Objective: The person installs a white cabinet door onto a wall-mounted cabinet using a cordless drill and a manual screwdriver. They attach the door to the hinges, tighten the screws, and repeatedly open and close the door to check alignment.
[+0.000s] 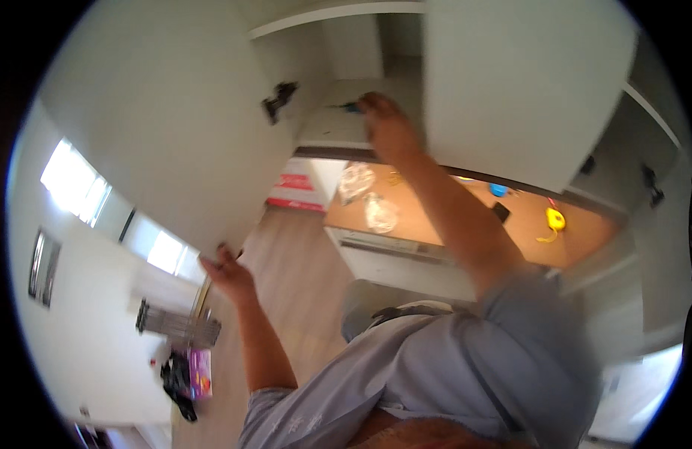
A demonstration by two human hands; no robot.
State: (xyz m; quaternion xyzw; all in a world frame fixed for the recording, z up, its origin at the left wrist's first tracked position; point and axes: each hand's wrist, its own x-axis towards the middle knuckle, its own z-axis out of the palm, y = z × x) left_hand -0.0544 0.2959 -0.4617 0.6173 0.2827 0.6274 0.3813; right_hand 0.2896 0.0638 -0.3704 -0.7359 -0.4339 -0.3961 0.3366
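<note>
A white cabinet door [174,120] hangs wide open on the left, with a dark metal hinge [278,102] between it and the cabinet. My left hand [232,280] is at the door's lower corner, its fingers closed on the edge. Inside the open cabinet, my right hand [388,127] is closed around a small blue-handled screwdriver [351,107]. The thin shaft points left, toward the hinge side, above the cabinet's bottom shelf [334,133]. My fingers cover most of the handle.
Below the cabinet, a brown countertop [424,221] bears clear plastic bags [381,213], a yellow tape measure [555,219], a blue item [498,190] and a dark phone-like object [501,212]. Another cabinet door [525,90] is at right. A purple box [200,373] stands on the floor.
</note>
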